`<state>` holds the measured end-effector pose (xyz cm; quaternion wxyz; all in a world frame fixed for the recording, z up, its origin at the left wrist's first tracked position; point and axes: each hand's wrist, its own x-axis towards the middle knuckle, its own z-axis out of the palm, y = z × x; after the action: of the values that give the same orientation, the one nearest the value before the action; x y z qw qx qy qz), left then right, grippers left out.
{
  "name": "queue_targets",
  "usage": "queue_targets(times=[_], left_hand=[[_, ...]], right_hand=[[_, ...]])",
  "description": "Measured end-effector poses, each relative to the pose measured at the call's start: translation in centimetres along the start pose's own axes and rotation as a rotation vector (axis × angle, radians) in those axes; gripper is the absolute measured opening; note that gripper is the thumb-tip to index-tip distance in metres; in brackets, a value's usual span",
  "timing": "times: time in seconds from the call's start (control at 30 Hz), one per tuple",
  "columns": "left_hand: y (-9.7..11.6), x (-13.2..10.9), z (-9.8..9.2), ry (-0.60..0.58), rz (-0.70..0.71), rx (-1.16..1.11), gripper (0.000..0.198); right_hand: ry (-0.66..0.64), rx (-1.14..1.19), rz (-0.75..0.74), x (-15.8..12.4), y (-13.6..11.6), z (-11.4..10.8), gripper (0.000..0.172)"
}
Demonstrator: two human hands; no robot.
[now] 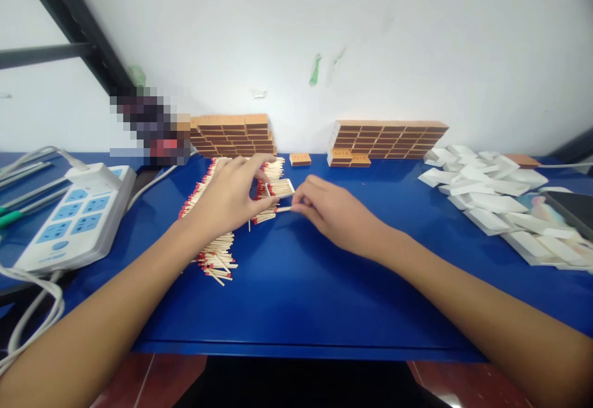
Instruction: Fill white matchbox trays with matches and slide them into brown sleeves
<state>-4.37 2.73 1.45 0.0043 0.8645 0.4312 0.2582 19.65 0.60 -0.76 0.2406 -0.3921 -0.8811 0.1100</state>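
My left hand (pixel 230 197) rests on a long pile of red-tipped matchsticks (pixel 214 257) and its fingers curl round a small bunch of them. Just in front of its fingertips lies a small white matchbox tray (pixel 282 187) with matches in it. My right hand (pixel 331 212) lies knuckles up on the blue table (pixel 306 284), its fingertips pinching the end of a few matchsticks (pixel 283 209) beside the tray.
Two stacks of brown matchboxes (pixel 231 134) (pixel 386 138) stand against the white wall, with loose boxes (pixel 300 159) in front. A heap of white empty trays (pixel 491 195) lies at the right. A white power strip (pixel 76 216) and cables sit at the left.
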Motion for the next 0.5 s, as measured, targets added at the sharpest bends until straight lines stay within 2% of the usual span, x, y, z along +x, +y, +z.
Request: queue_targets(times=[0.07, 0.13, 0.33, 0.5], left_hand=[[0.1, -0.1, 0.3, -0.018, 0.025, -0.023, 0.063], [0.4, -0.2, 0.6, -0.039, 0.053, -0.051, 0.062], [1.4, -0.4, 0.9, -0.058, 0.089, -0.113, 0.061], [1.5, -0.3, 0.7, -0.047, 0.069, -0.172, 0.059]], right_hand=[[0.106, -0.050, 0.007, 0.0, 0.9, -0.5, 0.009], [0.148, -0.090, 0.003, 0.0, 1.5, -0.7, 0.008], [0.064, -0.157, -0.033, -0.1, 1.3, -0.5, 0.010], [0.059, -0.082, -0.023, -0.1, 1.3, -0.5, 0.010]])
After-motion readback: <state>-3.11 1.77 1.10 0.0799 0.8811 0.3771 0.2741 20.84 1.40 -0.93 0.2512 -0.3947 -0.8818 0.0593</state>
